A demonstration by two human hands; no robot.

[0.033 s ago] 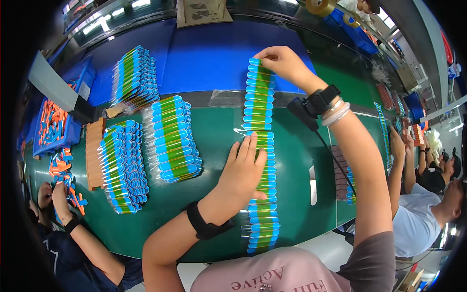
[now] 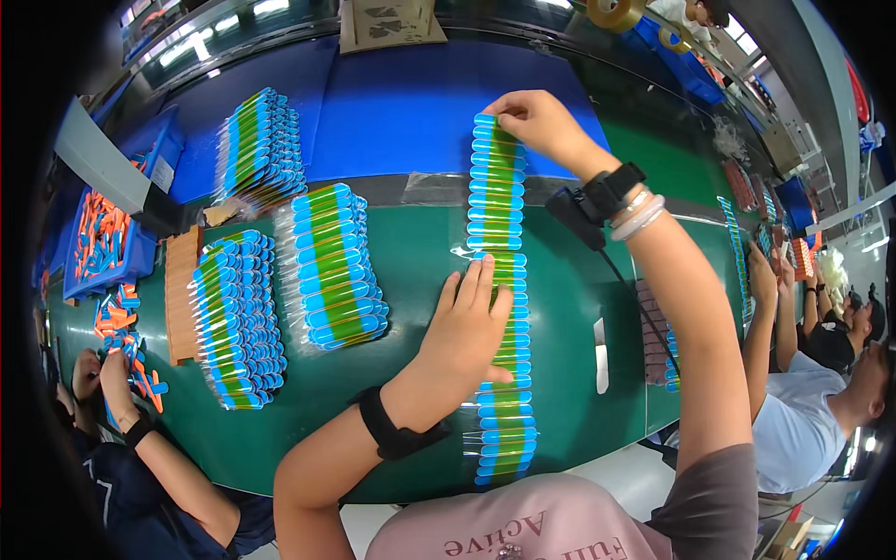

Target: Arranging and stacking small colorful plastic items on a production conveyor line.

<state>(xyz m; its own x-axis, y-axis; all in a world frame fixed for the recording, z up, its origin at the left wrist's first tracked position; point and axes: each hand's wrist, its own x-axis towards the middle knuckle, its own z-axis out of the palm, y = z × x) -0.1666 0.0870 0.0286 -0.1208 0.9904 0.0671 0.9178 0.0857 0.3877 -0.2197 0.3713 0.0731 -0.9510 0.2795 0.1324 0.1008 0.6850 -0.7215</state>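
A long strip of blue-and-green round-ended pieces in clear film runs away from me across the table. My right hand pinches its far end between thumb and fingers. My left hand lies flat, fingers stretched out, over the middle of the row, where a second length of strip continues toward me. The near end of the row reaches the table edge by my body. Part of the strips is hidden beneath my left hand.
On the left stand stacks of similar strips. A cardboard piece and a blue bin of orange and blue pieces lie beyond. A white strip rests right of the row. Co-workers' hands are at both sides.
My right hand has shifted slightly left, and the far end of the strip has moved with it. My left hand stays in place.
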